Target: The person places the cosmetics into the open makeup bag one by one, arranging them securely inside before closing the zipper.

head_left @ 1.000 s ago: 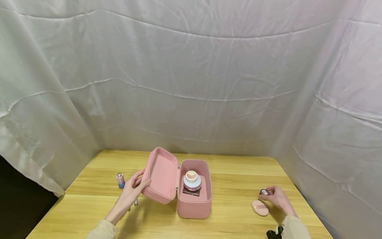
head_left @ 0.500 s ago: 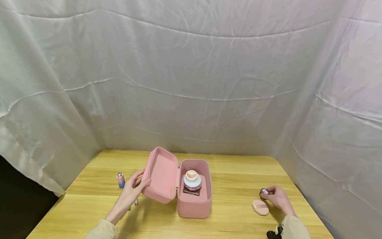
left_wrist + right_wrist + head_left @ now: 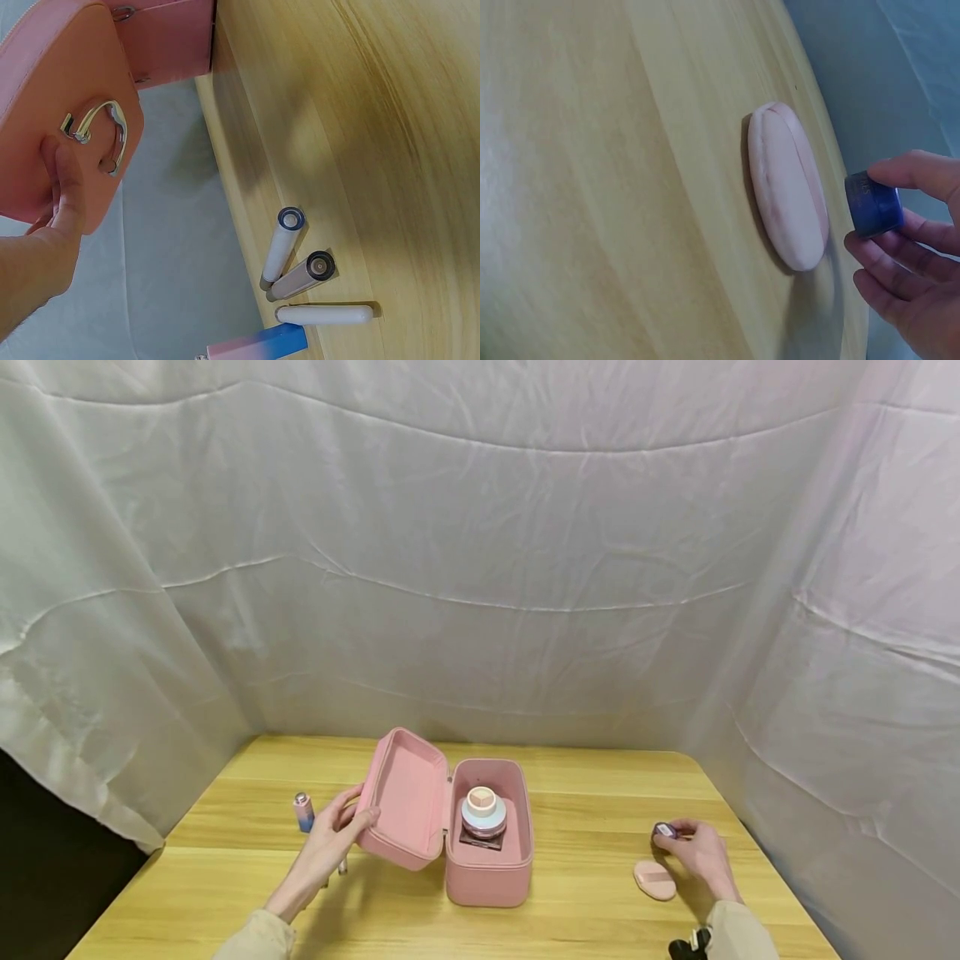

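Observation:
A pink cosmetic case [image 3: 489,887] stands unfolded mid-table, its lid [image 3: 408,797] swung out to the left. My left hand [image 3: 330,839] grips the lid's outer edge, thumb over the rim; in the left wrist view the fingers lie on its outside beside a silver handle [image 3: 118,124]. Inside the case, a small round three-toned compact [image 3: 481,800] tops a pale round container [image 3: 483,821] on a dark flat palette [image 3: 480,842]. At the right, my right hand [image 3: 701,853] pinches a small dark blue jar [image 3: 874,206] between thumb and fingers, raised just above the table beside a powder puff [image 3: 787,187].
Left of the case lie several slim tubes [image 3: 300,281] and a pink-and-blue bottle [image 3: 303,814]. A black object [image 3: 686,948] sits by the right sleeve. Grey curtains [image 3: 480,568] enclose the wooden table [image 3: 585,893] at the back and sides.
My right hand has taken the dark blue jar up slightly from beside the puff and tilted it. My left hand and the lid have stayed in place.

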Demonstrator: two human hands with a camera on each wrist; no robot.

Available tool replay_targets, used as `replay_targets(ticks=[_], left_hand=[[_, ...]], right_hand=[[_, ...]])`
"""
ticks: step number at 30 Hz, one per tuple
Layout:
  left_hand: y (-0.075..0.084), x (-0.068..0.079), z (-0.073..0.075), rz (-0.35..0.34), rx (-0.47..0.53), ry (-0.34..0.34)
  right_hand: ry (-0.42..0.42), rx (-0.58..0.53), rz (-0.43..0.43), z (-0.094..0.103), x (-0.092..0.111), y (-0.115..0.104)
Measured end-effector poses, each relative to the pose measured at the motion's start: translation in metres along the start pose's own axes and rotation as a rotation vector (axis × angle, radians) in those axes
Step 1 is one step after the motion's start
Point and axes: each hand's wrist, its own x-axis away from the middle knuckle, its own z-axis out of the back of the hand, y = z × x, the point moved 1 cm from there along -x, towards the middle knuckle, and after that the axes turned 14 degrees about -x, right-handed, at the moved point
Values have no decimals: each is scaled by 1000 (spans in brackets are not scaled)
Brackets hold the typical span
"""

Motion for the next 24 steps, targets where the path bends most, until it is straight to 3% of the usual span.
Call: replay_targets(ticks=[12, 24], left_hand=[[-1, 0, -1, -9, 0, 9], [-1, 0, 0, -3, -2, 3]], right_hand=[[1, 25, 106, 3, 1, -10], [-12, -80, 107, -4, 6, -27]])
